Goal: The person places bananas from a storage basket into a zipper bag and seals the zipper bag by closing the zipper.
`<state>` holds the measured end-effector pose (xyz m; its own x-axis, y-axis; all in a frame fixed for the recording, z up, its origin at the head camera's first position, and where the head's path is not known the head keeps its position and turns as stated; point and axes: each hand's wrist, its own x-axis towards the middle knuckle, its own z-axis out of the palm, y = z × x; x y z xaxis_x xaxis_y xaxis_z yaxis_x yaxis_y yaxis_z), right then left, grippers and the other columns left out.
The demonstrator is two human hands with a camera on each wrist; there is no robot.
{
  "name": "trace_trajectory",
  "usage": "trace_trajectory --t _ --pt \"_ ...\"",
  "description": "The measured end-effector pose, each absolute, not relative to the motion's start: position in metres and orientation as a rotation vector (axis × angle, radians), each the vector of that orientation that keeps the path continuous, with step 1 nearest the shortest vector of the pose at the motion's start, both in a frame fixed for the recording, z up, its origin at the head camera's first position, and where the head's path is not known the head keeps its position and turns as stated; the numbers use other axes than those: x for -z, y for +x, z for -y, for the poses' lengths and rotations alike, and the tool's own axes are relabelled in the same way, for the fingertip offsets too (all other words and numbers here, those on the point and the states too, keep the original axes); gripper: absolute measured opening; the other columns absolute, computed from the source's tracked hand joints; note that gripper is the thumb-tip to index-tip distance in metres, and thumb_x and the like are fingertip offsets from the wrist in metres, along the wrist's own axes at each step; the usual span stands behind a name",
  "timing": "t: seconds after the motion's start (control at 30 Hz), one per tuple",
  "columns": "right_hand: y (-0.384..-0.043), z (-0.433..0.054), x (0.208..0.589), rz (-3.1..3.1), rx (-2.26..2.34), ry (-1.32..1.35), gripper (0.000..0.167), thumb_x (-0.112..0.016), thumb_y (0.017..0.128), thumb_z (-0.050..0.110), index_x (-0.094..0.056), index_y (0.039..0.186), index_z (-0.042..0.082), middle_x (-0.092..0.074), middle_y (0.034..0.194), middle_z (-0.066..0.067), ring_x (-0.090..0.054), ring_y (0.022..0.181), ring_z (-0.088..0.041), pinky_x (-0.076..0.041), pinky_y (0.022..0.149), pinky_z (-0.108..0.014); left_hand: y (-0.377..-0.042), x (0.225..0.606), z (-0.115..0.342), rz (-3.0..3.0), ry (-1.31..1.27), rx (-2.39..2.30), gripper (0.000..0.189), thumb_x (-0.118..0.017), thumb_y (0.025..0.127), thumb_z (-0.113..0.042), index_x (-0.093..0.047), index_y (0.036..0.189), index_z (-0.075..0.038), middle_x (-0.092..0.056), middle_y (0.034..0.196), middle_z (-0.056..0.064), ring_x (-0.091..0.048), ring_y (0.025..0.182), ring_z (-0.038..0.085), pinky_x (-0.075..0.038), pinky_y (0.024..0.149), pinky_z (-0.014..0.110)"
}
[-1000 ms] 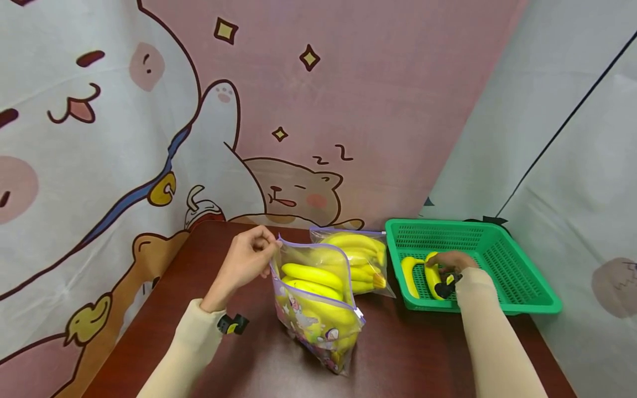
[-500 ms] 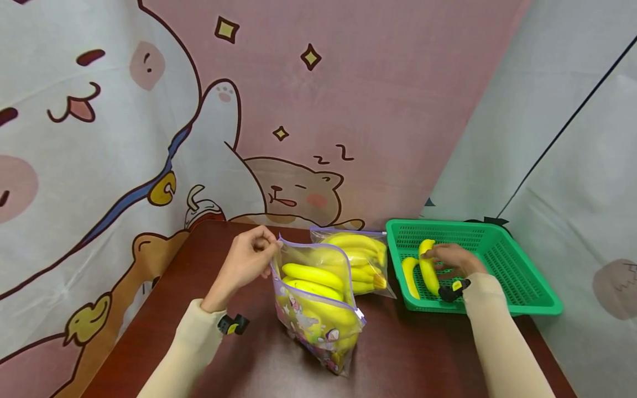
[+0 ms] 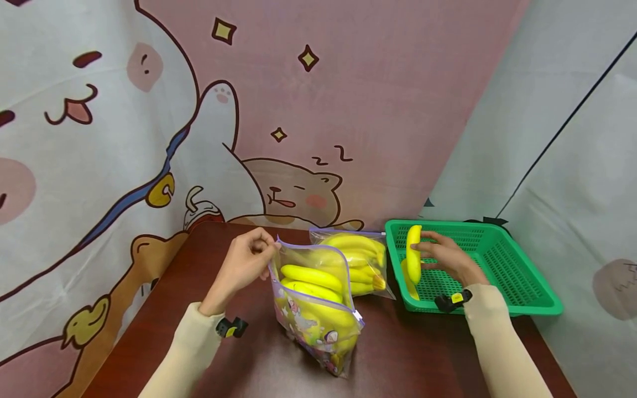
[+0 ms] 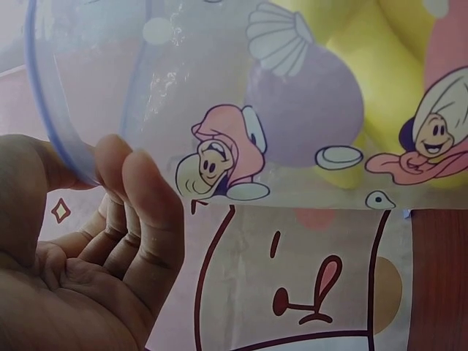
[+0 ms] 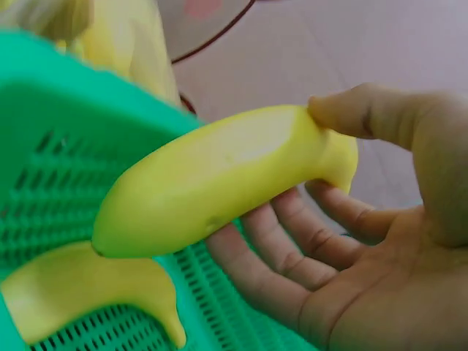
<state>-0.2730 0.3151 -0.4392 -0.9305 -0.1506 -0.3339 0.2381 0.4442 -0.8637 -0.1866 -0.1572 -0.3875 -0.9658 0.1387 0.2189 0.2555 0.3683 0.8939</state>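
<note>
My left hand (image 3: pixel 247 255) pinches the upper left corner of a clear zip bag (image 3: pixel 318 326) with a purple rim and printed cartoon figures. The bag stands with its mouth spread, and several yellow bananas (image 3: pixel 312 275) show inside. In the left wrist view, thumb and fingers grip the bag's purple edge (image 4: pixel 55 131). Over the left end of a green basket (image 3: pixel 527 276), my right hand (image 3: pixel 448 257) holds a single banana (image 3: pixel 413 254) upright between thumb and fingers. Beneath it, another banana (image 5: pixel 95 285) lies on the basket floor, partly hidden in the head view.
A second zip bag (image 3: pixel 389 284) full of bananas lies behind the first, against the basket's left side. All stand on a dark red-brown table (image 3: pixel 224 365). Cartoon-printed cloth (image 3: pixel 398 110) hangs close behind and along both sides.
My right hand has lifted one banana off the basket floor and moved it left, over the remaining banana. My left hand stays on the bag's corner.
</note>
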Motion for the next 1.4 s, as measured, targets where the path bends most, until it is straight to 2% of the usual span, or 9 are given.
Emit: trace_trajectory --t 0.17,0.27,0.5,0.57,0.77,0.9,1.03,1.17,1.4 --pt "-0.262 -0.301 0.427 -2.354 1.559 -0.031 0.084 -0.065 0.1 0.043 -0.017 0.164 0.016 -0.039 0.158 -0.024 -0.051 0.137 -0.042 -0.056 0.103 -0.052 -0.186 0.389 0.157 2.503 -0.368 1.678 0.014 -0.068 0.099 -0.018 -0.064 0.093 -0.005 -0.064 0.064 0.012 -0.06 0.05 0.043 -0.055 0.045 0.033" --pt "-0.255 -0.291 0.417 -2.363 1.593 -0.104 0.083 -0.067 0.099 0.043 -0.02 0.164 0.019 -0.041 0.158 -0.022 -0.054 0.134 -0.039 -0.059 0.099 -0.048 -0.186 0.389 0.157 2.496 -0.374 1.681 0.015 -0.069 0.099 -0.018 -0.064 0.094 -0.005 -0.064 0.064 0.012 -0.06 0.05 0.042 -0.056 0.045 0.034" --pt "-0.239 -0.264 0.386 -2.35 1.669 -0.239 0.081 -0.07 0.098 0.039 -0.026 0.162 0.019 -0.042 0.158 -0.02 -0.06 0.127 -0.025 -0.061 0.095 -0.043 -0.186 0.387 0.156 2.497 -0.367 1.668 0.015 -0.069 0.099 -0.019 -0.064 0.093 -0.006 -0.063 0.063 0.011 -0.059 0.045 0.028 -0.058 0.048 0.042" --pt "-0.232 -0.256 0.376 -2.327 1.693 -0.274 0.08 -0.07 0.098 0.038 -0.027 0.162 0.018 -0.042 0.158 -0.02 -0.062 0.124 -0.021 -0.061 0.095 -0.04 -0.187 0.387 0.156 2.493 -0.37 1.672 0.015 -0.069 0.099 -0.019 -0.064 0.093 -0.006 -0.064 0.064 0.011 -0.059 0.045 0.027 -0.058 0.047 0.039" --pt "-0.209 -0.228 0.347 -2.235 1.793 -0.449 0.066 -0.064 0.103 0.027 -0.031 0.159 0.013 -0.046 0.153 -0.014 -0.064 0.119 -0.011 -0.06 0.093 -0.033 -0.187 0.388 0.155 2.489 -0.376 1.686 0.014 -0.068 0.099 -0.018 -0.065 0.093 -0.006 -0.064 0.064 0.011 -0.06 0.046 0.031 -0.058 0.049 0.045" --pt "-0.195 -0.207 0.328 -2.171 1.845 -0.598 0.058 -0.059 0.104 0.018 -0.036 0.156 0.009 -0.056 0.144 -0.003 -0.065 0.119 -0.013 -0.06 0.093 -0.031 -0.186 0.388 0.156 2.488 -0.377 1.689 0.013 -0.067 0.099 -0.017 -0.065 0.094 -0.005 -0.066 0.066 0.013 -0.06 0.047 0.033 -0.058 0.049 0.045" --pt "-0.185 -0.185 0.313 -2.131 1.826 -0.737 0.057 -0.059 0.103 0.012 -0.037 0.156 0.009 -0.061 0.139 -0.003 -0.066 0.118 -0.018 -0.06 0.094 -0.033 -0.185 0.388 0.156 2.484 -0.375 1.69 0.013 -0.067 0.099 -0.017 -0.065 0.094 -0.005 -0.067 0.068 0.013 -0.061 0.047 0.034 -0.058 0.047 0.04" --pt "-0.179 -0.166 0.303 -2.151 1.727 -0.801 0.057 -0.063 0.102 0.016 -0.041 0.155 0.016 -0.06 0.142 -0.009 -0.065 0.122 -0.023 -0.058 0.097 -0.036 -0.185 0.388 0.155 2.48 -0.376 1.684 0.014 -0.068 0.099 -0.018 -0.065 0.093 -0.006 -0.066 0.067 0.013 -0.06 0.047 0.035 -0.056 0.046 0.038" --pt "-0.174 -0.144 0.294 -2.153 1.659 -0.776 0.051 -0.066 0.101 0.022 -0.048 0.149 0.027 -0.065 0.136 -0.006 -0.063 0.124 -0.026 -0.057 0.1 -0.041 -0.184 0.388 0.153 2.481 -0.382 1.685 0.016 -0.068 0.099 -0.02 -0.065 0.093 -0.006 -0.063 0.063 0.013 -0.06 0.048 0.04 -0.055 0.045 0.035"
